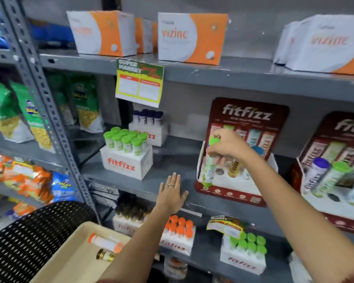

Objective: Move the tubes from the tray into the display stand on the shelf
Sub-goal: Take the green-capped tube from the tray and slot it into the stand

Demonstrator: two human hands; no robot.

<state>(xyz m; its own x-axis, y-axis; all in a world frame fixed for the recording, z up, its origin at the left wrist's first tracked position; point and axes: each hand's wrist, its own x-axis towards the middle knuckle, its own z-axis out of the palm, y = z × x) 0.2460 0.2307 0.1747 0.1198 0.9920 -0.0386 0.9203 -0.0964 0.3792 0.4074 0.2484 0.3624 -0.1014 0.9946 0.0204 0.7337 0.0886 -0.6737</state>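
Head view: right hand (226,147) is gripping a green-capped tube (209,166) near its top, over the display stand (229,188). It looks light, hard and smooth. Left hand (171,194) is lying flat and empty on the shelf (131,180).

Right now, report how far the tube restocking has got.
Done: a gold-patterned tube already stands in the display stand. In hand: the right hand lowers a green-capped tube toward it; the left hand rests flat on the shelf edge. Left: an orange-capped tube and a gold-capped one in the tray.
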